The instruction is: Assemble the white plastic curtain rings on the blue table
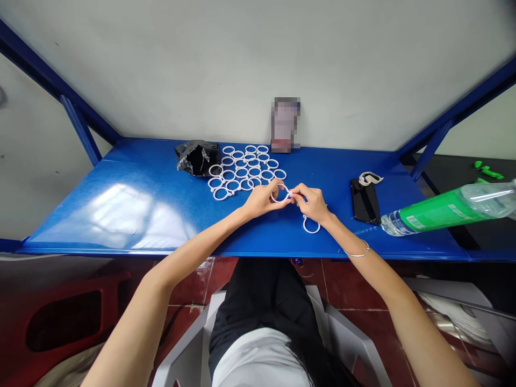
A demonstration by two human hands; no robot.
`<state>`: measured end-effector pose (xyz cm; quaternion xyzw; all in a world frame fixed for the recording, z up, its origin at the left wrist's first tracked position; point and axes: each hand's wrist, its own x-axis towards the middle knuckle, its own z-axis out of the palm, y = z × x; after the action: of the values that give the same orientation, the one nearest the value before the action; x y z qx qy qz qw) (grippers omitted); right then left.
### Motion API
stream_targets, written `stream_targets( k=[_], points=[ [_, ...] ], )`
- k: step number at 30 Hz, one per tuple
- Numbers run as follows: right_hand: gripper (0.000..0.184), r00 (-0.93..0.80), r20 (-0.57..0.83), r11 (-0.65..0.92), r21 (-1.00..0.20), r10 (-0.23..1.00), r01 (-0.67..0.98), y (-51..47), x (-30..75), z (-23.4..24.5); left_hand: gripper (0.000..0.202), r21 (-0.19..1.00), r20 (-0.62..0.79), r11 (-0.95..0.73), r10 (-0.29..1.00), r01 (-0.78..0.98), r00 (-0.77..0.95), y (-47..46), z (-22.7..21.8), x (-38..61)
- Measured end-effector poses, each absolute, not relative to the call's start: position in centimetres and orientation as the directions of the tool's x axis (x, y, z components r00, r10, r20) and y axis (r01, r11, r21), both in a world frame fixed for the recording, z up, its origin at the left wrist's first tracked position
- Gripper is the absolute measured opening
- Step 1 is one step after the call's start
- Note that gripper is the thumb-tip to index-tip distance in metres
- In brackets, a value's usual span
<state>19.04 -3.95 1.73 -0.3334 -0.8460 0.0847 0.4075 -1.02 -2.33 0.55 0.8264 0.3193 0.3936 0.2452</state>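
Both my hands meet over the middle of the blue table [141,204] and pinch one white plastic ring [281,194] between them. My left hand [264,199] grips the ring's left side with curled fingers. My right hand [312,203] pinches its right side. Another white ring [310,226] lies on the table under my right wrist. Several white rings [244,171] lie laid out in rows just beyond my hands.
A crumpled black plastic bag [197,157] sits left of the rings. A black phone [365,201] and a small white object [370,178] lie at the right. A green-labelled bottle [447,209] lies at the table's right edge. A blurred upright item [285,124] leans on the wall.
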Motion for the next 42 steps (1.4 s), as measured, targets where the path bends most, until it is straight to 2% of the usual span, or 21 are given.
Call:
stream_targets(
  k=[42],
  points=[
    [0.025,-0.45,0.584,0.732,-0.463,0.676,0.5,-4.0,19.07,1.68,0.039,0.669,0.484,-0.67,0.722,0.323,0.495,-2.27,0.58,-1.1]
  ],
)
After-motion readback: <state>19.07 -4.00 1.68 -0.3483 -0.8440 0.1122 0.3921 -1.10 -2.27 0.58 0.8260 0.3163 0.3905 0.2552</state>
